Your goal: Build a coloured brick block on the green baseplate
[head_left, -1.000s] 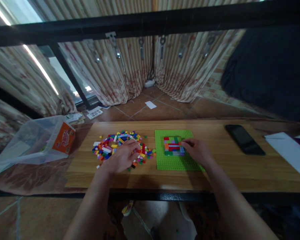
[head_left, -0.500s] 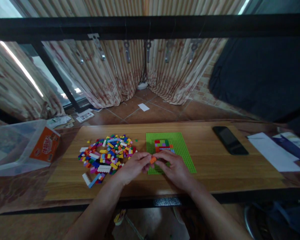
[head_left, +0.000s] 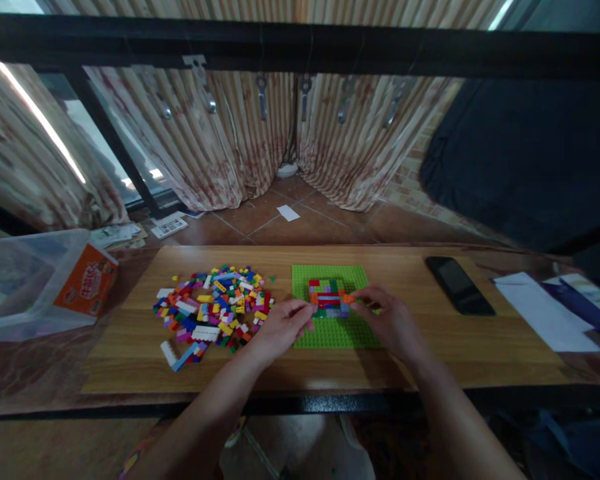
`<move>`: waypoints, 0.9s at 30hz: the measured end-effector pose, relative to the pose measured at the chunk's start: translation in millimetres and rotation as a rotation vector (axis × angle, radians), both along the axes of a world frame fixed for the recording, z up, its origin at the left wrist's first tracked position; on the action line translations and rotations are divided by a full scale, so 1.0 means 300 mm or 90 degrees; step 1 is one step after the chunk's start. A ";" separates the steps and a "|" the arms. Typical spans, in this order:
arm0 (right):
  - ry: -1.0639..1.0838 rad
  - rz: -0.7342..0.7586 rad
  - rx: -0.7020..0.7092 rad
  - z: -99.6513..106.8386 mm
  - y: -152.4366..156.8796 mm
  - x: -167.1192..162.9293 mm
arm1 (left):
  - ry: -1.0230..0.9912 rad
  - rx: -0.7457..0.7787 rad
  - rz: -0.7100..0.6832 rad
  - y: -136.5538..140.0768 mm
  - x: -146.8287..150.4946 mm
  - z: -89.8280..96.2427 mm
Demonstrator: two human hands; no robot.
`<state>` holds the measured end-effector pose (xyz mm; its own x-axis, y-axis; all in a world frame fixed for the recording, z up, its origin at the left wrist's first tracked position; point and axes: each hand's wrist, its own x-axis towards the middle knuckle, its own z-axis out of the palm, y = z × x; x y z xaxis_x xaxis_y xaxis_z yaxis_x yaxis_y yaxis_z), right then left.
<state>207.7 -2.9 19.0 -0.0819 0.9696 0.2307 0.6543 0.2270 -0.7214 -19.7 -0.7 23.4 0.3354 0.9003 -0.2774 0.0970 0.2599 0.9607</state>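
A green baseplate (head_left: 340,337) lies on the wooden board, bearing a low block of coloured bricks (head_left: 329,302) in red, orange, green, blue and purple. My right hand (head_left: 387,320) pinches an orange brick (head_left: 349,298) at the right side of that block; whether it is pressed down is not clear. At the block's left side is my left hand (head_left: 285,328), thumb and forefinger drawn together over the plate's left edge. Anything between those fingers is too small to make out. Loose bricks (head_left: 215,300) of many colours are heaped left of my left hand.
On the left stands a clear plastic bin (head_left: 25,280) with an orange label. A black phone (head_left: 459,285) lies toward the board's right end, with white papers (head_left: 543,313) beyond it. The wooden board (head_left: 410,363) runs along the near edge of a dark-framed table.
My hands, together around the orange brick before, have moved apart. The right hand carried the brick right and forward to the block's right side. The left hand stays near the plate's left edge.
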 end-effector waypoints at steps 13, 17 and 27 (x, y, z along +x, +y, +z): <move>-0.030 0.043 0.013 -0.039 0.023 -0.045 | -0.008 0.023 -0.143 -0.015 0.024 -0.012; -0.019 0.028 0.006 -0.042 0.023 -0.037 | -0.013 0.016 -0.175 -0.018 0.035 -0.008; -0.011 -0.105 -0.048 -0.069 0.045 -0.044 | 0.002 0.007 -0.187 -0.022 0.050 -0.032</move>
